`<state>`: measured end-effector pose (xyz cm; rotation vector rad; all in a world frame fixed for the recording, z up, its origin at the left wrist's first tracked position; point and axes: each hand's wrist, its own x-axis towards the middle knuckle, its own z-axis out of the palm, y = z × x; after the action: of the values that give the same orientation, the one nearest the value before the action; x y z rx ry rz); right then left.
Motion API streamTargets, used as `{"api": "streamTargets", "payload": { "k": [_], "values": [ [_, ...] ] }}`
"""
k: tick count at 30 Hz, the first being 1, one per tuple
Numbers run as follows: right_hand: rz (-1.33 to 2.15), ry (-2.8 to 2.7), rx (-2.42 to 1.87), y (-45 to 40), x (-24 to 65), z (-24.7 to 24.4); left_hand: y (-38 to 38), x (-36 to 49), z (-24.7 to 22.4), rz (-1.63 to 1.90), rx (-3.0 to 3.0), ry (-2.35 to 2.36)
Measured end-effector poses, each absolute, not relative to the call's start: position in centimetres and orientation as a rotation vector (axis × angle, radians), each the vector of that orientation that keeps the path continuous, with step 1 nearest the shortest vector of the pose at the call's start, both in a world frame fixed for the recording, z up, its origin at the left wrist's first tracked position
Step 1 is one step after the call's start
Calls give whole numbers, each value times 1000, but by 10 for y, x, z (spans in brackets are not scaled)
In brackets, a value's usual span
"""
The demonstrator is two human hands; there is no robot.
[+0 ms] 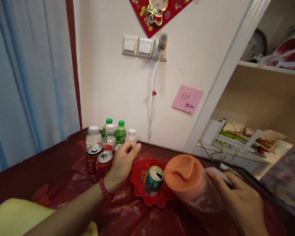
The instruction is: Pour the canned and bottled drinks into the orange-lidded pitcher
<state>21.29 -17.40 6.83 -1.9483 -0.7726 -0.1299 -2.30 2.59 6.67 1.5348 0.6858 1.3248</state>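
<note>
My right hand (243, 203) grips a clear pitcher (206, 200) with an orange lid (183, 173), tilted to the left. The lid's edge is close beside the top of an open green can (153, 180), which stands on a red scalloped plate (148, 200). Above the plate's left edge is my left hand (123, 164), its fingers curled in and thumb pointing up to the right. Whatever those fingers hold, if anything, is hidden. Behind and left of that hand stand red cans (104, 164), a dark can (93, 159), clear white-capped bottles (93, 136) and green-capped bottles (120, 132).
A crumpled red plastic cover (127, 213) lies over the dark table. Something yellow (19, 218) is at the lower left. Beyond the table, a white cable (152, 111) hangs down the wall. Shelves (272, 68) with assorted things and a white router (232, 144) are on the right.
</note>
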Motion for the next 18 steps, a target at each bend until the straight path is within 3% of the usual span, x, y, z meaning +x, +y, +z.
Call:
{"api": "streamTargets", "payload": {
  "k": [18],
  "values": [
    [-131,-748,-1989,-174,209,72,26,-23,66,1322,1535,685]
  ]
}}
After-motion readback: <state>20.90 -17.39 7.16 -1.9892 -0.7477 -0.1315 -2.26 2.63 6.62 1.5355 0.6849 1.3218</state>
